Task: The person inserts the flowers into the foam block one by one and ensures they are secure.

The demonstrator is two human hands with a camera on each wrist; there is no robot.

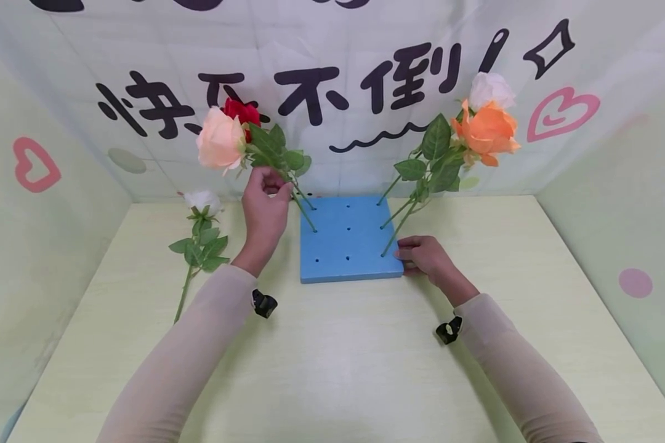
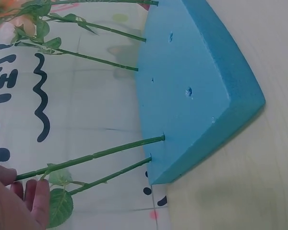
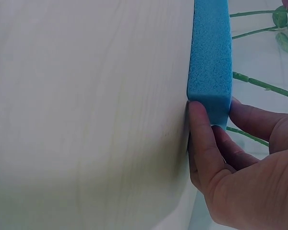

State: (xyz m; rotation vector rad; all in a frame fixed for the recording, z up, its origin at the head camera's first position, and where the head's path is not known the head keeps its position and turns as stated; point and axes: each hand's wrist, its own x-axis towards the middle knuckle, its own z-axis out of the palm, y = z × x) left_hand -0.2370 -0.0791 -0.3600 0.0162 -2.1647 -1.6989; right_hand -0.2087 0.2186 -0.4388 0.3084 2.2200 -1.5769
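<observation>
A blue foam block (image 1: 332,271) with rows of small holes lies flat on the table. My left hand (image 1: 266,206) pinches the green stem of a pale pink rose (image 1: 221,140), just below its leaves. In the left wrist view this stem (image 2: 93,155) stands in a hole, leaning outward. Behind it leans a red rose (image 1: 242,112), its stem also in the block. At the block's right edge, my right hand (image 1: 429,258) grips the front corner, thumb on top and fingers at the side and underneath, as the right wrist view shows.
Three stems stand along the block's right side, with an orange rose (image 1: 487,129) and a whitish rose (image 1: 490,91) above; any third bloom is hidden. A loose white rose (image 1: 202,202) lies left of my left arm. A printed cloth backdrop (image 1: 321,166) rises behind the table.
</observation>
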